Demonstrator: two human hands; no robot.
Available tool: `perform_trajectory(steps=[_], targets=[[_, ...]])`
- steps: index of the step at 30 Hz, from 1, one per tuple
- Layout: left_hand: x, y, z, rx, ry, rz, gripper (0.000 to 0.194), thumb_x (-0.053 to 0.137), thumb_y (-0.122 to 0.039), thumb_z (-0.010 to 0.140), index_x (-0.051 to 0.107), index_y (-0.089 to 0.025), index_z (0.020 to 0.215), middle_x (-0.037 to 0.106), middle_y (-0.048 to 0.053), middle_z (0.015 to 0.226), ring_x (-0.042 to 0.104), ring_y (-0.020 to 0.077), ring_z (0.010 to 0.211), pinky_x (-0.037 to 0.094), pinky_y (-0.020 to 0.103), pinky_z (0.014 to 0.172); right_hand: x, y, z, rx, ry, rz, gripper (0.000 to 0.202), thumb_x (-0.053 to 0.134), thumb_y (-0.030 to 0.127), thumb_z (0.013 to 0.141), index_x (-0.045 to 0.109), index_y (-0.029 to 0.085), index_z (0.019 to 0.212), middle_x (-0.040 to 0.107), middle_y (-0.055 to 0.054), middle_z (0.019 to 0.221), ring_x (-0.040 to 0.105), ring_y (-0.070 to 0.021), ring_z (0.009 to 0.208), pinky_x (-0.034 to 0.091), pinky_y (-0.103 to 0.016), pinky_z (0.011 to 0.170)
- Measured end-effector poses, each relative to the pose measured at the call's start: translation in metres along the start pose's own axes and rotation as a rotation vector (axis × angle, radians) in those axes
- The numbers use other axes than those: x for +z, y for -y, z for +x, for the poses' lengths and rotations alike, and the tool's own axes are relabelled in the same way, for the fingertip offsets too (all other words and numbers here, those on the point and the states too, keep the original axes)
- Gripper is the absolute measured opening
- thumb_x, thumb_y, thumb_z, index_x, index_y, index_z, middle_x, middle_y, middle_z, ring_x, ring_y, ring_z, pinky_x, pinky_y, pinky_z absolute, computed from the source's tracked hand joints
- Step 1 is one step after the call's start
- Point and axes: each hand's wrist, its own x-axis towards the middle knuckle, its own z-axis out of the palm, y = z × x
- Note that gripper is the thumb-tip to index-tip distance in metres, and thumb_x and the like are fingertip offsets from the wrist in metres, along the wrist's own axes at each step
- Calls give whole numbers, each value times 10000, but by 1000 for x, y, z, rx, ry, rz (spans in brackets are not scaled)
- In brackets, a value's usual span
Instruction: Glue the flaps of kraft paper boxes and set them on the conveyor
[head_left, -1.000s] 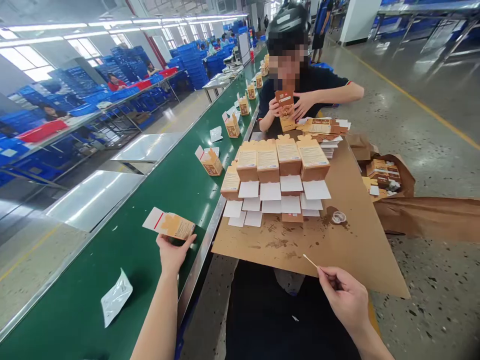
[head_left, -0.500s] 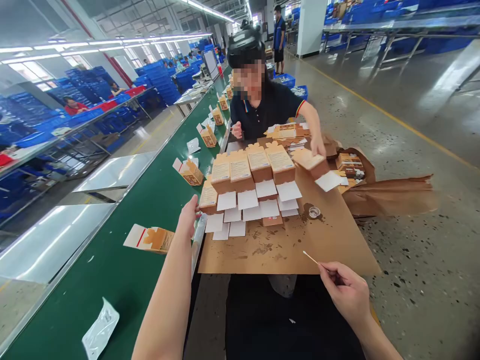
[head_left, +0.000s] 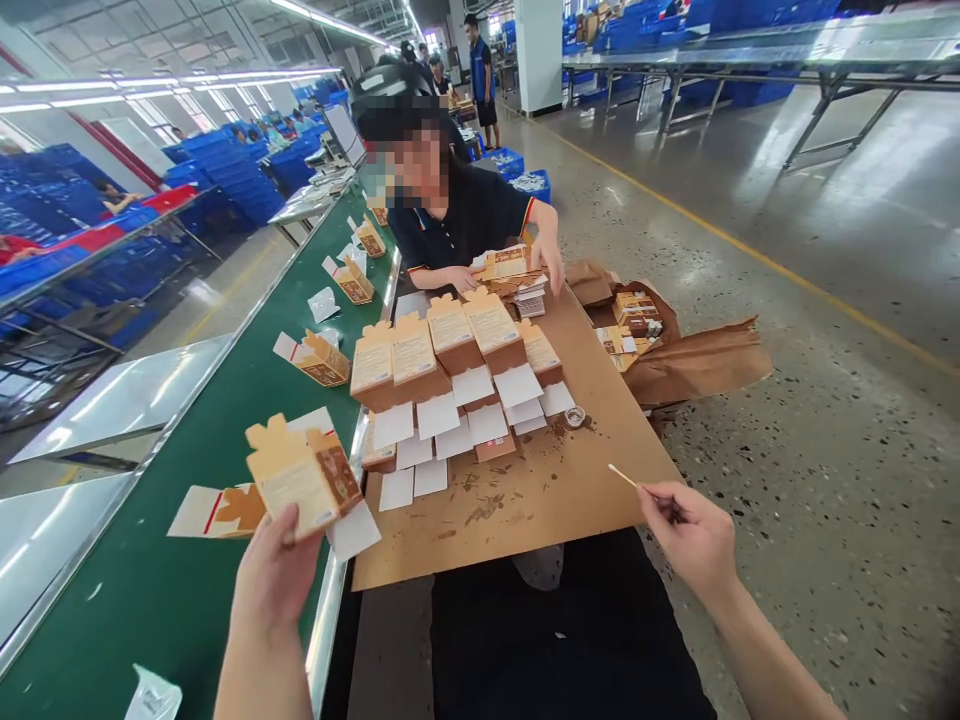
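Note:
My left hand [head_left: 279, 560] grips a tan and brown carton [head_left: 300, 480] by its lower edge, raised over the green belt [head_left: 187, 590]; its top flaps stand up and a white flap hangs at the lower right. Between thumb and fingers, my right hand [head_left: 694, 535] pinches a thin cotton swab [head_left: 622, 475], its white tip pointing left above the brown board [head_left: 510, 540]. Several cartons are piled in layers [head_left: 420, 355] on that board, white flaps facing me. A small round clear dish [head_left: 575, 416] sits right of the pile, with wet marks around it.
Across the board a person [head_left: 457, 210] has both hands at a stack of flat cartons [head_left: 510, 270]. Open cartons [head_left: 319, 360] and white packets [head_left: 154, 695] lie along the belt. Brown wrapping paper with cartons [head_left: 645, 340] is on the right.
My left hand has moved from the pile's left side toward me and now holds a carton up. The person opposite has let go of a carton, which rests at the pile's right end. The view has shifted right.

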Motion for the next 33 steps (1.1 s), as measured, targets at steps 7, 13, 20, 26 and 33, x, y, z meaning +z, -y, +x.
perform_trajectory(steps=[7, 13, 20, 26, 33], targets=[[25, 63, -87, -248, 44, -189, 917, 1143, -557, 559, 837, -284, 1380, 865, 150, 1445, 716, 499, 1531, 583, 675, 1310, 28, 11, 106, -111, 353, -266, 217, 689, 237, 963, 726, 245, 750, 739, -19, 692, 652, -181, 642, 492, -286, 686], [54, 91, -101, -237, 121, -140, 959, 1198, -522, 557, 792, -231, 1375, 861, 182, 1412, 766, 484, 1476, 571, 675, 1319, 60, 25, 147, -178, 629, -555, 250, 667, 98, 948, 692, 238, 742, 799, -80, 786, 708, -225, 765, 423, -304, 728], [68, 108, -110, -190, 68, -153, 900, 1170, -586, 622, 781, -223, 1347, 848, 192, 1447, 767, 477, 1475, 549, 690, 1336, 42, 18, 145, -180, 563, -535, 272, 690, 112, 966, 692, 242, 727, 757, -51, 714, 694, -220, 705, 443, -324, 697], [65, 106, -109, -209, 33, -167, 897, 1170, -548, 649, 750, -250, 1385, 841, 175, 1433, 722, 452, 1546, 504, 674, 1378, 50, 27, 29, -295, 427, 15, 244, 642, 210, 1116, 812, 240, 944, 800, -24, 796, 702, -171, 646, 538, -282, 619], [76, 101, -117, -165, -2, -143, 913, 1168, -601, 637, 733, -248, 1358, 838, 174, 1408, 699, 444, 1570, 459, 689, 1406, 128, 47, -75, -387, 611, 89, 327, 583, 112, 1096, 675, 256, 816, 646, 26, 703, 575, -141, 612, 486, -262, 636]])
